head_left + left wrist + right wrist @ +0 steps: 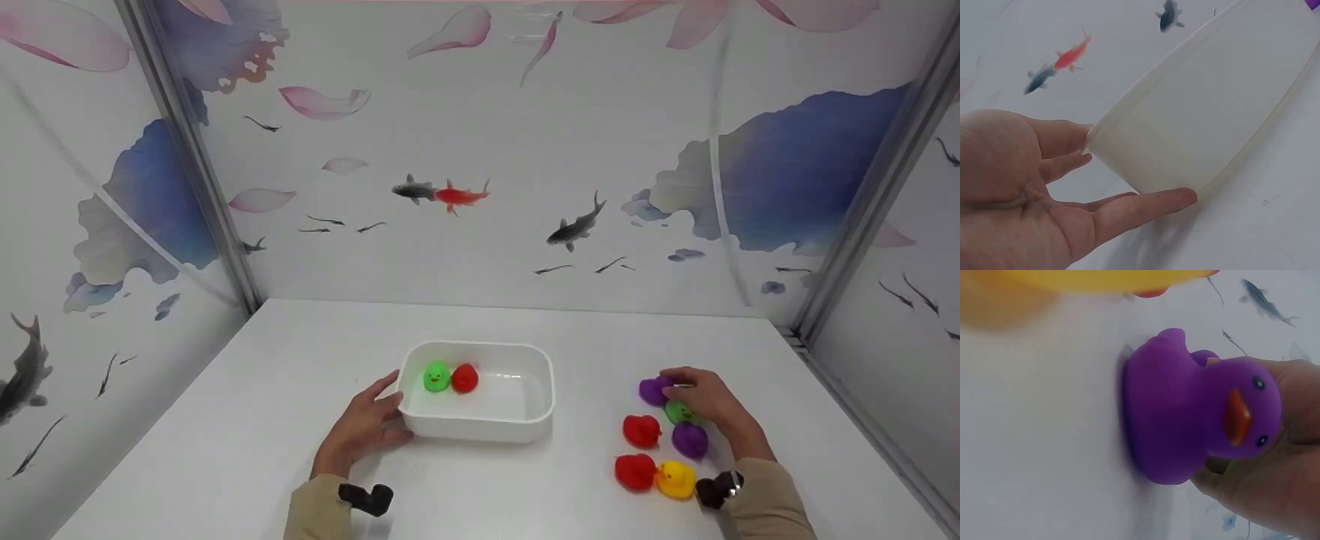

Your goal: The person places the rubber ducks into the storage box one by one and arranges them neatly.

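A white plastic bin [480, 429] holds a green rubber duck [436, 377] and a red rubber duck [465, 379] at its left end. My left hand [365, 424] touches the bin's left end with fairly straight fingers; in the left wrist view the fingers [1064, 138] meet its rim and one digit lies along its lower edge. Over on the right, my right hand [705, 397] pinches the farthest purple rubber duck [654, 391]. That duck is mostly hidden in the right wrist view behind a nearer purple duck [1168, 410]. A green duck [681, 412] sits under the right hand.
Two red ducks, one farther [641, 431] and one nearer [634, 472], stand left of the right forearm. A yellow duck [676, 480] touches the nearer red one. Printed panels [480, 247] wall the white table [315, 337] at the back and sides.
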Demonstrator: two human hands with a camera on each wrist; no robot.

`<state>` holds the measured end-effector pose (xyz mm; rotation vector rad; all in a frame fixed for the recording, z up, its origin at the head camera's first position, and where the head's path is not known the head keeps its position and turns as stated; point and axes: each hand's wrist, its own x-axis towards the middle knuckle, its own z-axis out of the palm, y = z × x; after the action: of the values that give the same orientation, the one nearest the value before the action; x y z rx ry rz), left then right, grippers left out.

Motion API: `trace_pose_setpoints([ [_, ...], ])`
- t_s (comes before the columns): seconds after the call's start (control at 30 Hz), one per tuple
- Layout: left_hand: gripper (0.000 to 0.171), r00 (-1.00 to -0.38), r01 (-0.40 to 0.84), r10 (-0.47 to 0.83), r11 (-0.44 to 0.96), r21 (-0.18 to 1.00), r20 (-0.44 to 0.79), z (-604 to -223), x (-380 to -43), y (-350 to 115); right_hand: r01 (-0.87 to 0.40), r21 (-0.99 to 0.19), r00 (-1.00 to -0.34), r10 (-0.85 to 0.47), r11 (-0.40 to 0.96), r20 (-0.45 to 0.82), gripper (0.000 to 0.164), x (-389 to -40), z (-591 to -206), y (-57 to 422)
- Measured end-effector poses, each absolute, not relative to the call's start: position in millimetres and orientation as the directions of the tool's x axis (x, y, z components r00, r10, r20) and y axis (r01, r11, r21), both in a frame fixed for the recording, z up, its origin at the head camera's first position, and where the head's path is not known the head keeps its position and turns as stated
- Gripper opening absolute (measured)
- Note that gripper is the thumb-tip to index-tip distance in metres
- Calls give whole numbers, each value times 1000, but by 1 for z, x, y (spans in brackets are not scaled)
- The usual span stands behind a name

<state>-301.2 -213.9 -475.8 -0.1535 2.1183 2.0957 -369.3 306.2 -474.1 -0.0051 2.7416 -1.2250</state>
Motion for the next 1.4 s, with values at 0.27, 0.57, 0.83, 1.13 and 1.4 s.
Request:
trace_pose_setpoints([
  [0.27, 58, -981, -191, 27, -2, 982, -191, -480, -303, -213, 84, -734, -989, -36, 674, -146, 51, -369, -472, 305],
  [0.57, 58, -978, -210, 13, 2, 978, -210, -479, -303, -213, 65, -754, -995, -14, 654, -97, 52, -367, -469, 303],
  [0.83, 57, -977, -211, 18, 7, 977, -211, -476, -303, -213, 62, -774, -997, -3, 631, -83, 64, -368, -465, 300],
  [1.13, 56, -980, -198, 18, -6, 980, -197, -477, -304, -214, 35, -824, -998, -22, 565, -58, 68, -366, -453, 289],
  [1.4, 58, -982, -188, 23, 4, 982, -188, -476, -304, -214, 11, -831, -998, -47, 556, -45, 67, -363, -440, 273],
])
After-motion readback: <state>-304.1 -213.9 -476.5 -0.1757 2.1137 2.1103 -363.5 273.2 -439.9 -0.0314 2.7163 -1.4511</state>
